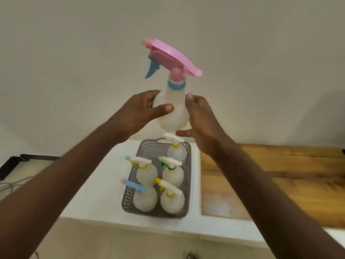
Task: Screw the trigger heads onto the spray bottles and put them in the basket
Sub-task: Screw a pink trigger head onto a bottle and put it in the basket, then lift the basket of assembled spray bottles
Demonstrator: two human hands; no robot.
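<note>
Holding the spray bottle (170, 109) up in the middle of the frame, the left hand (141, 111) wraps its body with thumb across the front while the right hand (201, 118) cups the other side and the base. Its pink trigger head (168, 57) sits on a blue collar (177, 84); whether the thread is fully tight cannot be told. Below, the grey basket (187, 165) already holds five bottles (170, 174), leaving one gap at its upper left. Lowering carelessly could knock a neighbour's trigger over or tip this bottle against the rim.
</note>
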